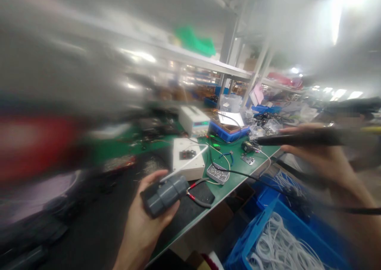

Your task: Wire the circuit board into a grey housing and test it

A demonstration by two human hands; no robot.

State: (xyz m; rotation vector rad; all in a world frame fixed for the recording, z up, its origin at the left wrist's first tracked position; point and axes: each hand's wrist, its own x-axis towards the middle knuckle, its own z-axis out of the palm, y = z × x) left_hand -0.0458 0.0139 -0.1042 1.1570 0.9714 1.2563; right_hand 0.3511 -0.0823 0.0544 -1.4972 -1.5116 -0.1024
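My left hand (145, 218) is wrapped round a dark grey cylindrical housing (166, 194), held above the bench's near edge. A thin white cable (190, 161) rises from beside it toward a white box (184, 157) with a black connector block on top. Just beyond the housing lie red-and-black handles (198, 194), which look like pliers, on a black mat. At the right, my right hand (315, 151) is closed on a long black handheld tool (297, 138) pointing left. Motion blur hides the tool's exact kind.
The green bench (235, 167) carries a power supply (195, 121), a tray of small metal parts (218, 173), blue pliers (228, 157) and a blue bin (228, 133). Below right stands a blue crate (247, 238) of coiled white cables. A black cable (253, 177) crosses the bench edge. A shelf (208, 64) hangs above.
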